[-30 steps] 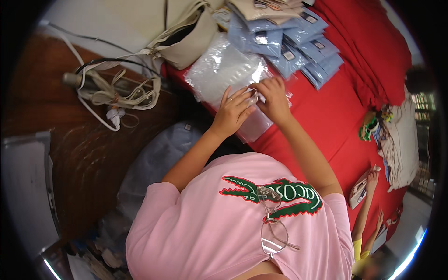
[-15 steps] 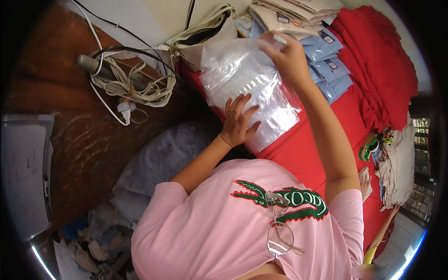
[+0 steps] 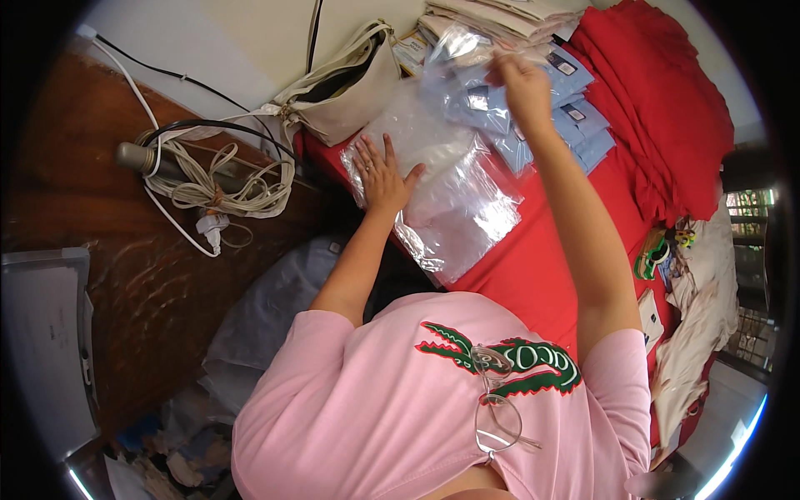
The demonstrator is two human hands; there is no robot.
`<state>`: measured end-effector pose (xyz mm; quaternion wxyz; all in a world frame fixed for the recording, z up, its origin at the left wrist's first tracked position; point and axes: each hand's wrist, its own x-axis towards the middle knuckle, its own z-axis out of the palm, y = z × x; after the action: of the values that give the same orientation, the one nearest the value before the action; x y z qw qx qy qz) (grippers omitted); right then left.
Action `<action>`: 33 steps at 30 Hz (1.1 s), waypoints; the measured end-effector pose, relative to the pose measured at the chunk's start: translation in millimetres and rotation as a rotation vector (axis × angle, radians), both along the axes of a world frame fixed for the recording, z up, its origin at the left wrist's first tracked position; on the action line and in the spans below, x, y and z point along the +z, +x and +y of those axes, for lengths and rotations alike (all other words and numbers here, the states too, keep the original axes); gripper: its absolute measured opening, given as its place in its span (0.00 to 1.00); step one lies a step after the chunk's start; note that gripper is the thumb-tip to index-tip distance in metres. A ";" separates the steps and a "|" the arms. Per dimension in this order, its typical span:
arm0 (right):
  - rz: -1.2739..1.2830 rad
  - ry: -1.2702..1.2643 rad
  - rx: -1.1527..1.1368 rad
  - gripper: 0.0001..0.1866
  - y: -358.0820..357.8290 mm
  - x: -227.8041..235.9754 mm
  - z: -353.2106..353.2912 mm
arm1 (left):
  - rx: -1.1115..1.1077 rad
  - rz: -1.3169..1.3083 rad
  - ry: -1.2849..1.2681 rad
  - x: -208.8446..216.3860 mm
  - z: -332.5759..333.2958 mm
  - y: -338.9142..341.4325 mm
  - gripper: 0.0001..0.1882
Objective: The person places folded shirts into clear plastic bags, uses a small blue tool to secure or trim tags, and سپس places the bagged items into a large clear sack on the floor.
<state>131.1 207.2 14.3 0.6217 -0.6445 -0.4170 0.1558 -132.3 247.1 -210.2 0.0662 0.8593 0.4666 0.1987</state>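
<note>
Centrally, a clear plastic stack (image 3: 467, 187) of flat, glossy bags lies in front of me on a red cloth (image 3: 542, 279), its long axis slanting from upper left to lower right. My left hand (image 3: 383, 177) is the nearer one: it rests palm down on the stack's left side, fingers spread wide, gripping nothing, so most of the plastic reaches off to its right. My right hand (image 3: 523, 79) is raised beyond the stack's upper right edge, narrow, its fingertips pinching a loose clear bag (image 3: 450, 54) that trails leftward, partly blurred. Through and beside that film show blue packaged garments (image 3: 590, 140), with folded beige garments (image 3: 542, 21) farther up. Small dark labels (image 3: 573, 112) mark the blue packs; their print is too small to read. A cream handbag (image 3: 354, 108) stands just past the stack's upper left end, and rumpled red fabric (image 3: 658, 117) heaps at upper right. Well apart on the left lies a coiled pale cable (image 3: 271, 183). My pink shirt (image 3: 333, 400) carries a green embroidered figure (image 3: 533, 383) with large white lettering, and eyeglasses (image 3: 498, 398) hang from its neckline.
</note>
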 end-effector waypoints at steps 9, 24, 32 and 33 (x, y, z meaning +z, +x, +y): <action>-0.391 0.375 -0.449 0.10 83.7 116.7 -141.0 | -0.030 0.018 -0.050 5.8 6.5 9.6 0.57; -0.500 -0.719 -0.380 0.20 -180.4 -102.3 -513.5 | -0.731 -0.134 -1.887 37.9 -232.1 85.7 0.38; 0.179 -0.724 -0.033 0.28 -182.7 -87.3 -598.5 | -0.643 0.003 -2.041 42.1 -365.8 122.8 0.43; 0.284 -0.612 -0.025 0.29 -186.9 -100.6 -609.2 | -0.567 -0.046 -2.002 49.1 -380.9 125.1 0.45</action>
<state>-55.8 -402.0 -86.3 0.4532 -0.7782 -0.2520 0.3542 -7.2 -133.8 -161.2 0.8023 0.4854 0.1976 -0.2858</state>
